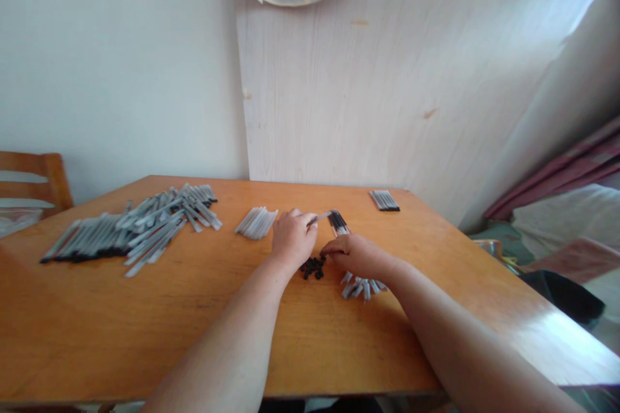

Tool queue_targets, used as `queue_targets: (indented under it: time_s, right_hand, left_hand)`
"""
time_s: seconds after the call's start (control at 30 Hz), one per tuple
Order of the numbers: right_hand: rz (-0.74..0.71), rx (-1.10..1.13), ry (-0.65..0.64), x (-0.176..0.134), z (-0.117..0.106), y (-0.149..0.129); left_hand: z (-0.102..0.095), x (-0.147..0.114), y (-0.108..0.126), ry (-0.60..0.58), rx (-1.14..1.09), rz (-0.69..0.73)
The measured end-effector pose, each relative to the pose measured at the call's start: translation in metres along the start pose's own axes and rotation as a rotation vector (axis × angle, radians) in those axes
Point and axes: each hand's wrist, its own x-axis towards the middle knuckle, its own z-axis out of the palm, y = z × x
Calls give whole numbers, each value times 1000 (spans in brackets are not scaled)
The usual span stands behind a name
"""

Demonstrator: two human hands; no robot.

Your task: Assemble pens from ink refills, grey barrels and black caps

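My left hand point(292, 237) is closed around a thin grey pen barrel point(320, 218) that points right, just above the orange wooden table point(194, 329). My right hand point(356, 254) rests fingers-down on a bundle of grey pens point(361, 286), whose dark tips point(338, 221) stick out beyond it. Its fingertips touch the edge of a small heap of black caps point(313, 266) lying between the two hands.
A large pile of grey pens point(140, 229) covers the table's left side. A small grey bundle point(256, 222) lies left of my left hand and another bundle point(384, 200) at the far edge. A wooden chair point(36, 181) stands left; bedding point(571, 213) lies right.
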Motion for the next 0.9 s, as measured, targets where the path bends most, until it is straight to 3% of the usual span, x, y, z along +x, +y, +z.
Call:
queue_targets:
  time_s: [0.13, 0.73, 0.9]
  right_hand:
    - [97, -30, 30, -1, -1, -1]
    - [99, -123, 66, 4, 4, -5]
    - [190, 31, 227, 3, -4, -1]
  left_hand:
    - [0, 0, 0, 4, -4, 9]
    - [2, -1, 1, -5, -12, 10]
    - [3, -1, 1, -10, -20, 20]
